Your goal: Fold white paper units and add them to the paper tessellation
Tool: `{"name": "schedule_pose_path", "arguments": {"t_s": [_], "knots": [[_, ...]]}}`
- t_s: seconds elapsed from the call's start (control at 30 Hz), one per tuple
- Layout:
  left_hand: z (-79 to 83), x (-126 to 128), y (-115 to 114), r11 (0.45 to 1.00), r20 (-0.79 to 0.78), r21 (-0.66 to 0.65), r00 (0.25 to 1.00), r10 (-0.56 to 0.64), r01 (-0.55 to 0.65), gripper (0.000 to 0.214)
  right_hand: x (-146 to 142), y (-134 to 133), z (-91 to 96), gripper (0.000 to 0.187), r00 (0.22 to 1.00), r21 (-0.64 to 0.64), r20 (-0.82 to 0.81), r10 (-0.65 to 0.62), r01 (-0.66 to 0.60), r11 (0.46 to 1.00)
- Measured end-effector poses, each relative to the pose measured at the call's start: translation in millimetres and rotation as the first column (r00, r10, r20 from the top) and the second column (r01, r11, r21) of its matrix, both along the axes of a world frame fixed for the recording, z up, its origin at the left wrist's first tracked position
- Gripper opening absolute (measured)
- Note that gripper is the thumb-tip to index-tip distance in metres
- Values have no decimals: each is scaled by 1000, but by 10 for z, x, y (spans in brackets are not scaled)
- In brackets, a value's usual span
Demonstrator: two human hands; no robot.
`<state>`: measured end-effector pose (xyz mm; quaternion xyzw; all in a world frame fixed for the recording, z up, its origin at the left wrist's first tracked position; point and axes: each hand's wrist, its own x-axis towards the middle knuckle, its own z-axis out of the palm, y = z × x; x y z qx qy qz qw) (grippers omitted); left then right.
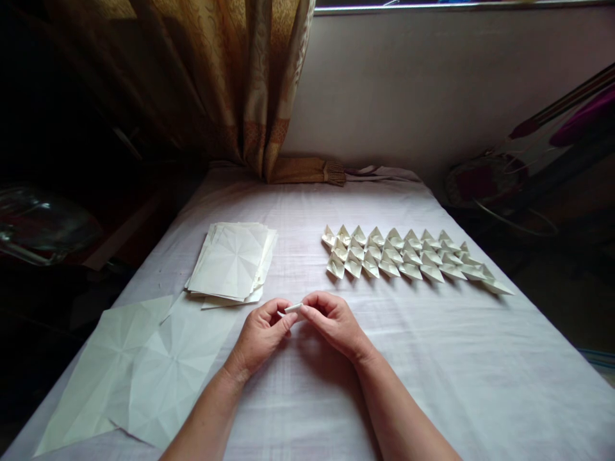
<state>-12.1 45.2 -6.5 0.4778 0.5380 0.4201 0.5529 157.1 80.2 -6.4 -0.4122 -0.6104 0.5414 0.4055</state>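
A small folded piece of white paper [294,308] is pinched between my two hands, above the middle of the cloth-covered table. My left hand [262,333] grips its left end between thumb and fingers. At the right end, the thumb and forefinger of my right hand [335,322] close on it. Much of the paper is hidden by my fingers. Ahead to the right stand several folded paper boats [394,255] in close rows, pointed ends up. To the left of my hands lies a stack of creased paper sheets [228,262].
Two large creased sheets [168,365] lie spread at the near left. A light cloth [432,358] covers the table. Behind it hangs a gold-brown curtain [259,83], its tied end resting on the far edge, beside a pale wall [408,89].
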Motion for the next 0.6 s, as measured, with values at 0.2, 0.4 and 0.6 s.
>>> {"name": "schedule_pose_path", "arguments": {"t_s": [0.2, 0.4, 0.6], "knots": [[13, 11, -7, 1000, -27, 13, 1000, -8, 9, 28, -24, -11, -38, 19, 998, 70, 28, -56, 54, 996], [36, 17, -12, 999, -102, 49, 995, -5, 10, 30, -23, -19, -21, 20, 998, 102, 41, -45, 40, 994], [-5, 20, 1, 996, -128, 79, 991, -37, 47, 32, -31, -27, -39, 20, 997, 119, 70, -45, 36, 992]]}}
